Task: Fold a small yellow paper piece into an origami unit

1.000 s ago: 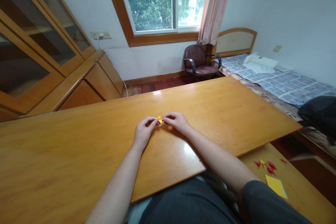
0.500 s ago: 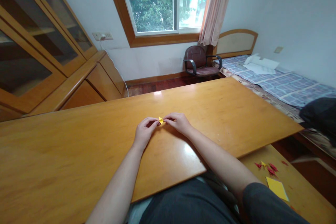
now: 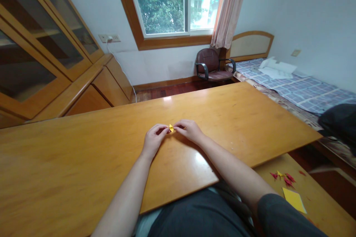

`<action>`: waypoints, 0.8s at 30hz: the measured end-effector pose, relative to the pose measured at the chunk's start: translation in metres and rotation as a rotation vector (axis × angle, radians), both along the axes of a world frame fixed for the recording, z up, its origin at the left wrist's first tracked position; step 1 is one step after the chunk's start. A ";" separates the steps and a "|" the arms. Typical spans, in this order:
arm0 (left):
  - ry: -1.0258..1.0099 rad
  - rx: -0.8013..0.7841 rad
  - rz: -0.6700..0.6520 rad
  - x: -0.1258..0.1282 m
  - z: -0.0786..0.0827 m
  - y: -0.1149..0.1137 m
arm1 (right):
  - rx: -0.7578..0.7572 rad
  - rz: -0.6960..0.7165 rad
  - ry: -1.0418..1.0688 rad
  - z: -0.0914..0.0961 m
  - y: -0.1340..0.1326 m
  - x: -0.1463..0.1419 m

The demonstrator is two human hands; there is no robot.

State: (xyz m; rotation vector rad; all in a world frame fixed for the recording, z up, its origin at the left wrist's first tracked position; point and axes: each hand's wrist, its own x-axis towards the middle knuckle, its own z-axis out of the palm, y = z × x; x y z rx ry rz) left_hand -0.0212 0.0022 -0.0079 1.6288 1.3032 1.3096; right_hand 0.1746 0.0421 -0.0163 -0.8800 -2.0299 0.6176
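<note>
A small yellow origami crane (image 3: 171, 128) is held between my two hands, just above the wooden table (image 3: 91, 155). My left hand (image 3: 154, 137) pinches its left end between thumb and fingertips. At the other end, my right hand (image 3: 189, 129) grips a tip in the same pinching way. The fingertips cover both ends of the folded paper, so only its pointed middle part shows.
On a lower surface at the right lie several small red and yellow folded paper pieces (image 3: 286, 179) and a stack of yellow paper squares (image 3: 294, 200). A brown armchair (image 3: 208, 64) stands beyond the table, beside a bed (image 3: 311, 85). Cabinets (image 3: 91, 96) line the left.
Both hands keep their pinch on the origami crane. The yellow paper's outline differs slightly, as though tilted a little; otherwise the scene looks the same.
</note>
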 end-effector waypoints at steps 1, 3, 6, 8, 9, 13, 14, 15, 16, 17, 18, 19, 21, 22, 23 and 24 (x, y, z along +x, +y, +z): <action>-0.008 -0.011 -0.001 0.000 -0.001 0.000 | 0.009 -0.004 0.000 0.000 0.000 0.000; -0.032 -0.035 -0.006 0.000 -0.003 0.001 | 0.013 -0.010 0.008 -0.001 0.000 0.000; -0.100 -0.078 -0.009 0.000 -0.007 0.003 | -0.018 -0.025 0.040 -0.002 0.000 -0.001; -0.154 -0.105 -0.005 0.001 -0.008 0.004 | -0.061 -0.042 0.077 -0.002 0.000 -0.001; -0.178 -0.116 0.001 0.001 -0.008 0.004 | -0.092 -0.055 0.105 -0.002 0.001 -0.001; -0.226 -0.138 0.030 0.001 -0.008 0.005 | -0.257 -0.105 0.254 -0.002 0.004 0.001; -0.225 -0.138 0.038 0.001 -0.009 0.005 | -0.290 -0.111 0.283 -0.002 0.004 0.002; -0.220 -0.136 0.043 0.001 -0.009 0.004 | -0.314 -0.112 0.303 -0.002 0.005 0.002; -0.213 -0.132 0.044 0.001 -0.009 0.004 | -0.329 -0.111 0.315 -0.002 0.005 0.002; -0.202 -0.125 0.042 0.001 -0.009 0.004 | -0.335 -0.109 0.321 -0.003 0.005 0.002; -0.188 -0.115 0.039 0.001 -0.009 0.004 | -0.336 -0.104 0.323 -0.003 0.005 0.002; -0.171 -0.102 0.036 0.000 -0.008 0.004 | -0.333 -0.098 0.323 -0.003 0.005 0.002; -0.132 -0.072 0.030 0.000 -0.008 0.004 | -0.321 -0.080 0.312 -0.004 0.004 0.001; -0.113 -0.057 0.029 0.000 -0.007 0.003 | -0.314 -0.068 0.305 -0.003 0.003 0.000; -0.095 -0.044 0.025 0.000 -0.007 0.003 | -0.308 -0.055 0.297 -0.003 0.003 0.000; -0.076 -0.033 0.020 0.001 -0.006 0.002 | -0.306 -0.043 0.289 -0.002 0.002 -0.001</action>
